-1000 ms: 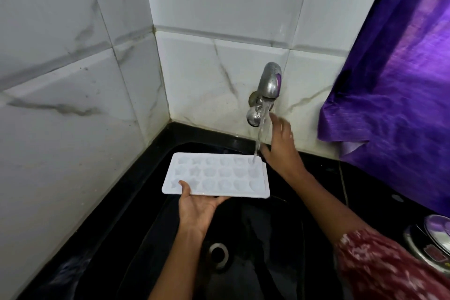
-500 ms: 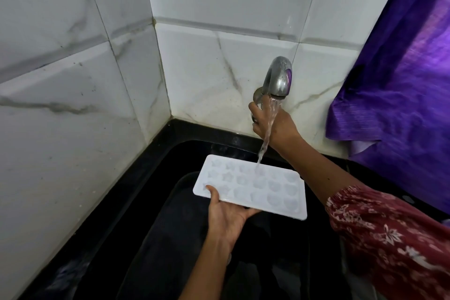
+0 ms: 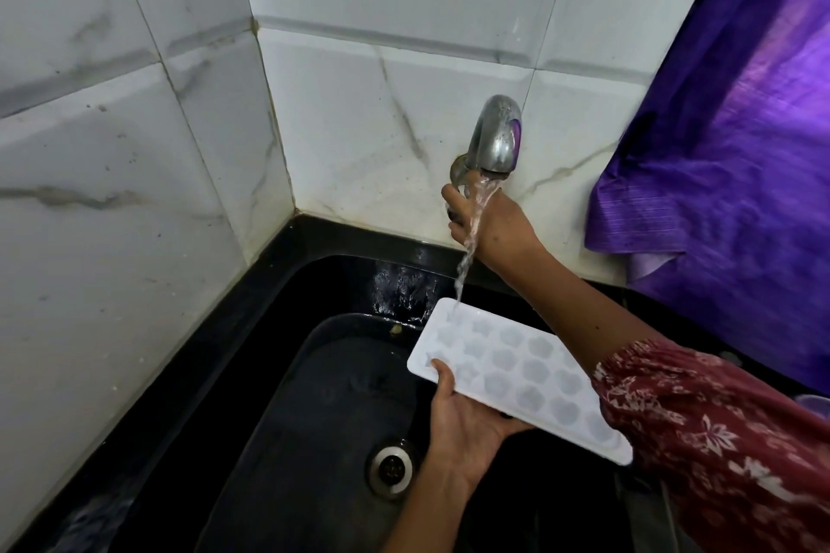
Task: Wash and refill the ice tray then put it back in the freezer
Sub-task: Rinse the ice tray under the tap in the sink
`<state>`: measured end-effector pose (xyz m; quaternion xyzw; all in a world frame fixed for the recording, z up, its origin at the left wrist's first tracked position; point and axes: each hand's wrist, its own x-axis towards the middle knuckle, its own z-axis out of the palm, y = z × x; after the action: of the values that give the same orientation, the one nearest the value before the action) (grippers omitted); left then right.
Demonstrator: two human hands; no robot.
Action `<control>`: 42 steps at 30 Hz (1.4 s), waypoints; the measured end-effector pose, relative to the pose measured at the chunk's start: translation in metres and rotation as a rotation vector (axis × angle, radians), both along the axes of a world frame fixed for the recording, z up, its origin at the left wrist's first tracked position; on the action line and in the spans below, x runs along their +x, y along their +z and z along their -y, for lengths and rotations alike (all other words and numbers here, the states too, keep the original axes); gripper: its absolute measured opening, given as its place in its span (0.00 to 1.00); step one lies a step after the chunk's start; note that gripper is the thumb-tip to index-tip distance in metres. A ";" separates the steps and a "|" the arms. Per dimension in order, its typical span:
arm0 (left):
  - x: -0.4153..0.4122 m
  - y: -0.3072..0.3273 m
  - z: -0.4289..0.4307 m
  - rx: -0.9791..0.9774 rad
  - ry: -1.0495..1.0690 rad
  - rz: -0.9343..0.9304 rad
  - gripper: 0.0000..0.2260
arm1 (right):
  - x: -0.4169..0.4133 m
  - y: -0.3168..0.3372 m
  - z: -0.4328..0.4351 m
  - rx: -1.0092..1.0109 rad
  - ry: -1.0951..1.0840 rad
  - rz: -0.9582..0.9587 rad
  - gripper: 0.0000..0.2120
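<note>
Head view: left hand [image 3: 467,422] fingers grip the white moulded ice tray [image 3: 521,373]; right hand [image 3: 494,225] fingers clasp the metal tap [image 3: 494,139].

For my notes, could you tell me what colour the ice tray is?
White; the ice tray shows clearly in the head view.

White ice tray [image 3: 521,373], black sink [image 3: 287,395], purple curtain [image 3: 736,139], red floral sleeve [image 3: 718,431], grey-veined white tiles [image 3: 134,148].

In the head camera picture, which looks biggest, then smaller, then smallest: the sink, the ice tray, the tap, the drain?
1. Black sink
2. White ice tray
3. Metal tap
4. Drain
The tap and drain look close; the drain seems slightly smaller.
</note>
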<state>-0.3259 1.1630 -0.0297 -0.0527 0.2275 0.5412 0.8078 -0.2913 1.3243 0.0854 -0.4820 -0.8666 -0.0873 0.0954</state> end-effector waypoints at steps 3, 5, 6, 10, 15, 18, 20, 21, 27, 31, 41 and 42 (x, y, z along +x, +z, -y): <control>-0.002 -0.001 0.005 -0.008 0.019 0.010 0.31 | -0.003 0.000 0.000 0.031 0.002 0.046 0.12; -0.006 -0.001 0.008 -0.016 0.052 0.030 0.30 | -0.004 -0.001 -0.001 0.044 0.008 0.044 0.11; -0.009 -0.001 0.010 -0.021 0.071 0.039 0.30 | -0.005 -0.002 -0.003 0.044 0.007 0.051 0.11; -0.025 -0.001 0.013 -0.022 0.154 0.058 0.29 | -0.006 -0.004 -0.004 0.046 0.002 0.015 0.09; -0.044 -0.001 0.012 0.004 0.234 0.038 0.27 | -0.007 -0.012 -0.009 -0.026 -0.005 -0.102 0.10; -0.053 -0.004 0.010 0.023 0.251 0.010 0.27 | -0.006 -0.013 -0.001 -0.114 -0.047 -0.224 0.17; -0.057 -0.003 0.010 0.029 0.263 0.004 0.28 | -0.002 -0.007 0.008 -0.115 -0.067 -0.258 0.21; -0.059 -0.002 0.011 0.030 0.268 0.006 0.27 | 0.001 -0.007 0.012 -0.107 -0.045 -0.345 0.21; -0.066 0.001 0.009 0.034 0.306 0.036 0.27 | 0.037 -0.031 0.038 -0.397 -0.317 -0.940 0.23; -0.070 0.000 0.007 0.054 0.325 0.054 0.27 | 0.063 -0.083 0.073 -0.640 -0.507 -0.944 0.25; -0.106 -0.010 0.015 0.094 0.196 -0.312 0.27 | 0.053 -0.106 0.117 -0.676 -0.506 -1.418 0.15; -0.116 -0.010 0.015 0.080 0.212 -0.386 0.29 | 0.054 -0.105 0.116 -0.667 -0.501 -1.414 0.15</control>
<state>-0.4417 1.1482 -0.0395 0.0603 0.3492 0.6318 0.6894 -0.2374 1.2080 -0.0199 -0.6053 -0.4489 0.4807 0.4484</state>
